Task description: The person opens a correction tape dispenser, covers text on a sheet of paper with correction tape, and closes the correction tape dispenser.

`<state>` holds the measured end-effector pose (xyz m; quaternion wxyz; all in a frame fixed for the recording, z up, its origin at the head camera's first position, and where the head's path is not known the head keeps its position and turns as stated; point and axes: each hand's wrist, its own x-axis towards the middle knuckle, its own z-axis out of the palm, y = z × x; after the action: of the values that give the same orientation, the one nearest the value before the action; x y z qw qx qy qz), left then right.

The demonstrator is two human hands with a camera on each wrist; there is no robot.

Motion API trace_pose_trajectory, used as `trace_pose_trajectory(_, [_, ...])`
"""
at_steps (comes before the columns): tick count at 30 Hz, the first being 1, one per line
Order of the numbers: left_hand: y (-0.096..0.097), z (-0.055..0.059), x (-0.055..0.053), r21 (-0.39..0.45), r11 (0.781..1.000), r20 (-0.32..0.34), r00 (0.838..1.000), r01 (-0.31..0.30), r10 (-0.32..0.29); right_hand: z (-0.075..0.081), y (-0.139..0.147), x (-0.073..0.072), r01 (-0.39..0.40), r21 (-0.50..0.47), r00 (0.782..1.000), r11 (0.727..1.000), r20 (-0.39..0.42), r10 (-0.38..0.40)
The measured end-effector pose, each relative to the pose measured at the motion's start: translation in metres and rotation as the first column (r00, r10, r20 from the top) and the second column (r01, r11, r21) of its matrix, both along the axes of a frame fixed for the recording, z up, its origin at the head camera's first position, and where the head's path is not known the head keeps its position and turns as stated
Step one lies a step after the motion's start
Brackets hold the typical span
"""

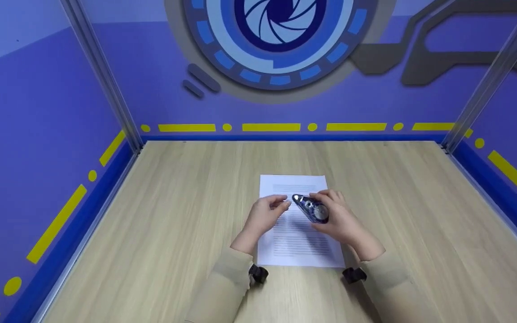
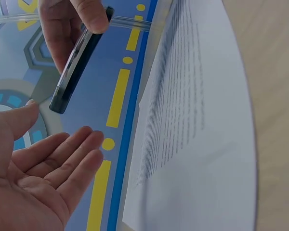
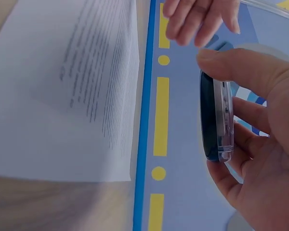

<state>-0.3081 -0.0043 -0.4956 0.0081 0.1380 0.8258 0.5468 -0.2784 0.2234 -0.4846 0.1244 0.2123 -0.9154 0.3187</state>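
Note:
My right hand [image 1: 344, 220] holds a correction tape dispenser [image 1: 314, 211], dark with a clear side, between thumb and fingers. Its narrow tip points towards my left hand [image 1: 262, 216], raised above the paper. In the left wrist view the left hand [image 2: 43, 173] has its fingers extended and its palm bare, just apart from the dispenser [image 2: 72, 77]. From the right wrist the dispenser [image 3: 216, 120] appears edge-on, thumb on one end and fingers at the other. Beneath both hands lies a printed sheet of paper [image 1: 265, 251], flat on the table.
A wood-grain table [image 1: 173, 215] carries the sheet. Blue-purple panels [image 1: 38, 134] with yellow marks enclose its back and sides, with metal posts [image 1: 106, 76] at the far corners. Black wrist straps [image 1: 258, 273] sit at both cuffs.

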Motion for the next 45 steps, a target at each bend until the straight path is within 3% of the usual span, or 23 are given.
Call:
trace_pose_trajectory(10, [0.002, -0.001, -0.002, 0.217, 0.974, 0.074, 0.994, 0.058, -0.076, -0.005, -0.011, 0.002, -0.101, 0.019, 0.986, 0.995, -0.134, 0.103])
trace_pose_trajectory(20, [-0.001, 0.001, -0.002, 0.276, 0.960, 0.124, 0.989, 0.041, -0.078, -0.004, -0.016, 0.003, -0.111, 0.078, 0.969, 0.991, -0.214, 0.126])
trace_pose_trajectory(28, [-0.001, 0.003, -0.002, 0.276, 0.961, 0.127, 0.990, 0.030, -0.068, -0.007, -0.015, 0.003, -0.117, 0.095, 0.968, 0.989, -0.213, 0.135])
trace_pose_trajectory(35, [-0.002, 0.002, -0.001, 0.260, 0.964, 0.077, 0.994, 0.053, -0.076, -0.008, -0.014, 0.001, -0.155, -0.012, 0.957, 0.988, -0.250, 0.147])
trace_pose_trajectory(41, [-0.002, 0.003, -0.001, 0.253, 0.964, 0.050, 0.995, 0.076, -0.092, -0.006, -0.014, 0.001, -0.095, -0.132, 0.984, 0.987, -0.165, 0.073])
trace_pose_trajectory(45, [-0.001, 0.004, 0.000, 0.257, 0.962, 0.035, 0.994, 0.092, -0.105, -0.006, -0.014, 0.000, -0.104, -0.185, 0.990, 0.977, -0.113, 0.084])
